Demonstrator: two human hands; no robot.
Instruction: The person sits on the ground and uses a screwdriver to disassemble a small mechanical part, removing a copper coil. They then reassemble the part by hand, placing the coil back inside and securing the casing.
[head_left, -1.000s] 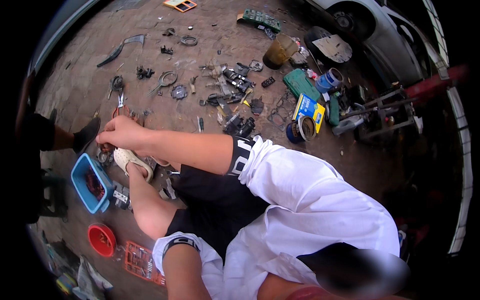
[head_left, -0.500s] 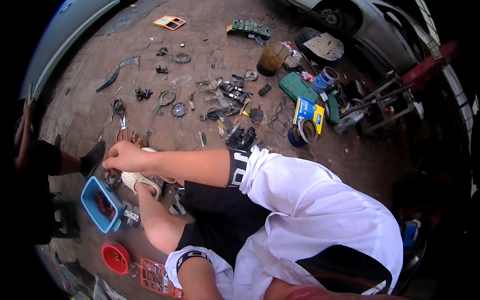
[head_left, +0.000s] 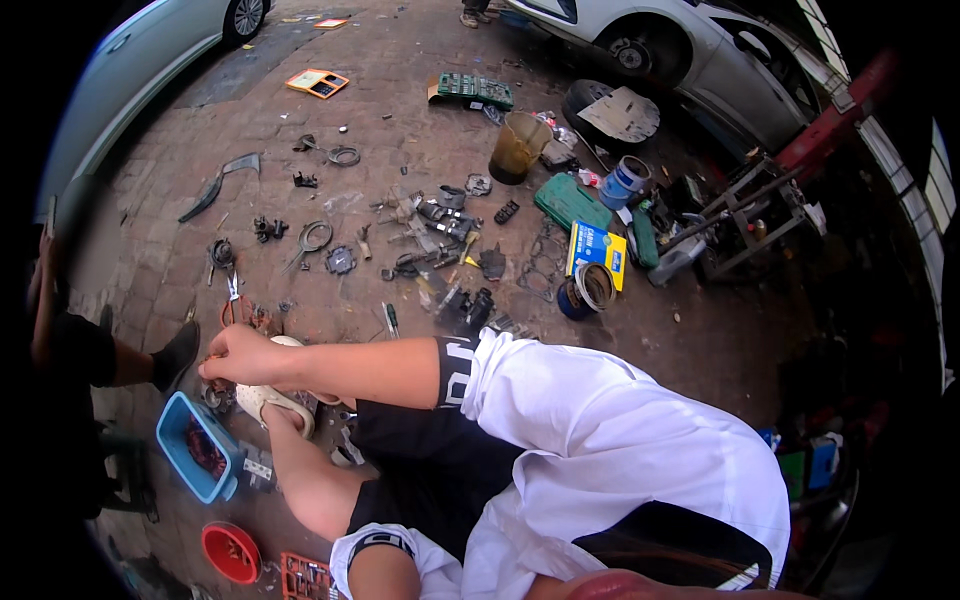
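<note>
My right arm stretches across to the left. At its end my right hand (head_left: 243, 356) is closed, thumb and fingers pinched together; what they hold, if anything, is too small to make out. Under the fingers lie small metal parts (head_left: 218, 398), partly hidden by the hand. Just beyond it are orange-handled pliers or scissors (head_left: 233, 287). A blue plastic basin (head_left: 234, 465) with dark reddish contents stands nearer me. Only my left upper arm shows at the lower edge; my left hand is out of view.
A red bowl (head_left: 208, 545) and an orange tool tray (head_left: 302, 577) sit near me. Engine parts (head_left: 440, 225) litter the brick floor ahead. A brown bucket (head_left: 515, 150), a blue-and-yellow box (head_left: 598, 250) and cars stand farther off. Another person's shoe (head_left: 177, 357) is at left.
The view has tilted up, so the floor things sit lower and more of both cars shows. My right hand stays pinched over the same small parts.
</note>
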